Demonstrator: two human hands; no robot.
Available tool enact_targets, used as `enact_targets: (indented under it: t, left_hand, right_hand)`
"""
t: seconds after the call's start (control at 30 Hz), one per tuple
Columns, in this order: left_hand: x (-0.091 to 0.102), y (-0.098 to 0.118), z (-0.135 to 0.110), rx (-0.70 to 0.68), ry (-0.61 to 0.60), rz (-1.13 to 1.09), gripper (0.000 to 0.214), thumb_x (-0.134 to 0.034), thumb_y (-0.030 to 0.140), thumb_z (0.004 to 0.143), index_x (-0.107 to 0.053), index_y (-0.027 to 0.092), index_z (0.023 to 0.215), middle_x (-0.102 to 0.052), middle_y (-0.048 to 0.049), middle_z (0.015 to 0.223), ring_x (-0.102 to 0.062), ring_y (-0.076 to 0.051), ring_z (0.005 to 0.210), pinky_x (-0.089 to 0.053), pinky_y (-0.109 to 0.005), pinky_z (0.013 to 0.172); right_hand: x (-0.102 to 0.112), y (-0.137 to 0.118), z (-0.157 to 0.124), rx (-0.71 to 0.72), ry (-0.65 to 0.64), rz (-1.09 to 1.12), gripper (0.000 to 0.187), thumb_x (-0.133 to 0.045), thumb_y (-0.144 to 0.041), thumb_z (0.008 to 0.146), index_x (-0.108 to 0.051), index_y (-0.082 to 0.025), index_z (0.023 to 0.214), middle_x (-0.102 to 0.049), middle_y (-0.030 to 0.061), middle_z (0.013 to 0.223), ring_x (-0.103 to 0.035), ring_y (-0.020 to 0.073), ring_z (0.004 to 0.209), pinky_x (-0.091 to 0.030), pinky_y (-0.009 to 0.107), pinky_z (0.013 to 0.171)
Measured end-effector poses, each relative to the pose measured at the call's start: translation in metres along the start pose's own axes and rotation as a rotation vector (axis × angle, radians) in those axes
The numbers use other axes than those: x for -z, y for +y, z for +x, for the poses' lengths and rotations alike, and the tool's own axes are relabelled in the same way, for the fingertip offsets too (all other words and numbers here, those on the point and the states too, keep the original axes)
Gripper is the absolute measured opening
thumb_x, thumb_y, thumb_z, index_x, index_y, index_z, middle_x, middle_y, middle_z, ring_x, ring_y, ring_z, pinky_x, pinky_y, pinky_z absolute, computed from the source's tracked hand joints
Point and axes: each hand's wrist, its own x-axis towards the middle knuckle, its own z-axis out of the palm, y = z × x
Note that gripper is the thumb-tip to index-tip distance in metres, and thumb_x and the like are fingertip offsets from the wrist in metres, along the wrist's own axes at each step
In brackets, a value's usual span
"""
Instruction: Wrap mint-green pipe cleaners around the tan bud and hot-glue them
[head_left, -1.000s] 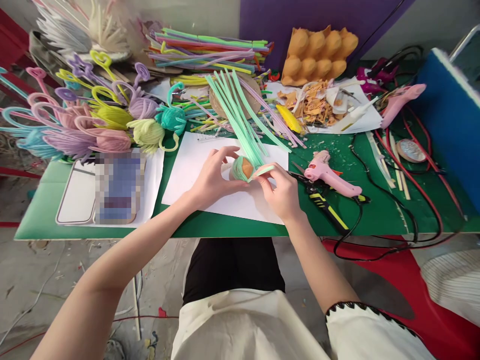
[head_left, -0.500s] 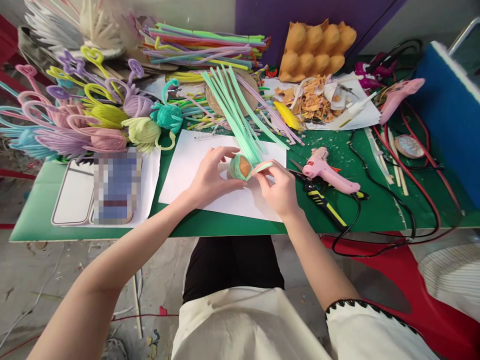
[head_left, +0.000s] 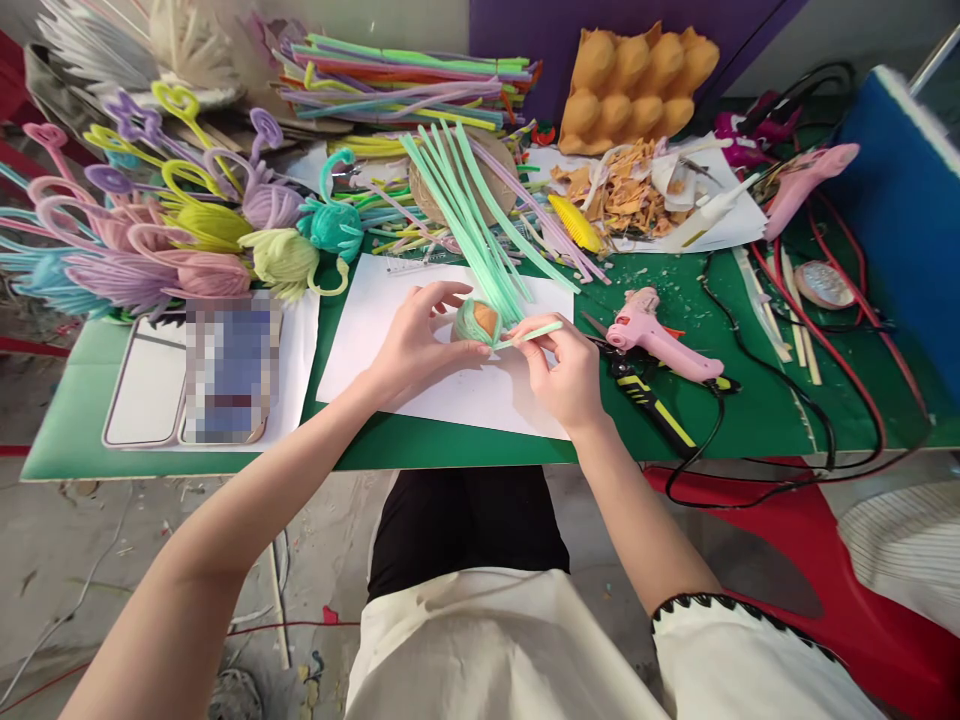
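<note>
Between the thumb and fingers of my left hand [head_left: 420, 335] is a small orange-brown cup piece [head_left: 486, 318], partly covered with mint-green pipe cleaner around its side. My right hand [head_left: 562, 365] pinches a mint-green pipe cleaner [head_left: 536, 333] whose free end points right; its other end meets the lower right edge of the piece. Just beyond my hands, a bundle of mint-green pipe cleaners [head_left: 469, 225] fans out over a sheet of white paper [head_left: 360, 345]. The underside of the held piece is hidden.
Right of my hands lie a pink glue gun [head_left: 664, 345] and black-yellow scissors [head_left: 652, 410], with cables beyond. At left are phones [head_left: 150, 385] and pipe-cleaner birds [head_left: 281, 260]. Behind stand an orange egg tray [head_left: 637, 90] and stacked pipe cleaners [head_left: 405, 85].
The pipe cleaner's free end has swung to point further right, and my right fingers have shifted slightly right with it. My left hand keeps hold of the cup piece.
</note>
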Motion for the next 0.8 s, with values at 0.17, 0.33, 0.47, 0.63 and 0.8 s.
enact_targets:
  t: [0.17,0.33,0.47,0.63,0.8]
  left_hand:
    - [0.002,-0.001,0.004,0.077,-0.014,-0.074,0.061,-0.09,0.05,0.07,-0.066,0.025,0.12,-0.07,-0.0064,0.114,-0.061,-0.023,0.104,-0.051,-0.037,0.089]
    - [0.003,0.005,0.007,0.161,-0.004,-0.156,0.057,-0.09,0.05,0.069,-0.069,0.026,0.115,-0.068,-0.0023,0.093,-0.061,-0.018,0.087,-0.046,-0.031,0.072]
    - [0.004,0.011,0.009,0.262,-0.048,-0.354,0.052,-0.089,0.052,0.07,-0.07,0.025,0.11,-0.066,0.0003,0.081,-0.058,-0.014,0.069,-0.038,-0.028,0.06]
    - [0.006,0.01,0.011,0.31,-0.078,-0.5,0.048,-0.086,0.052,0.072,-0.069,0.023,0.107,-0.073,-0.0023,0.084,-0.067,-0.017,0.076,-0.04,-0.029,0.061]
    - [0.008,0.009,0.012,0.338,-0.066,-0.498,0.049,-0.088,0.05,0.07,-0.068,0.023,0.106,-0.071,-0.002,0.08,-0.064,-0.018,0.074,-0.036,-0.028,0.058]
  right_hand:
    - [-0.002,0.001,0.002,-0.02,0.01,0.03,0.012,-0.054,-0.021,0.096,-0.06,-0.024,0.086,-0.072,0.0043,0.091,-0.075,0.0188,0.089,-0.065,0.034,0.077]
    - [-0.001,-0.004,0.009,-0.04,0.031,0.072,0.012,-0.055,-0.02,0.098,-0.06,-0.025,0.088,-0.074,0.0039,0.094,-0.076,0.0174,0.089,-0.066,0.032,0.079]
    - [0.004,-0.014,0.021,-0.018,0.038,0.08,0.01,-0.056,-0.023,0.1,-0.058,-0.027,0.091,-0.076,0.0045,0.095,-0.078,0.0183,0.088,-0.066,0.032,0.08]
    - [0.007,-0.023,0.036,0.005,-0.023,-0.053,0.012,-0.052,-0.035,0.104,-0.058,-0.028,0.096,-0.075,0.0042,0.094,-0.078,0.0211,0.086,-0.064,0.036,0.078]
    - [0.003,-0.024,0.042,0.054,-0.044,-0.164,0.022,-0.045,-0.041,0.106,-0.06,-0.029,0.097,-0.075,0.0048,0.098,-0.077,0.0196,0.083,-0.062,0.034,0.075]
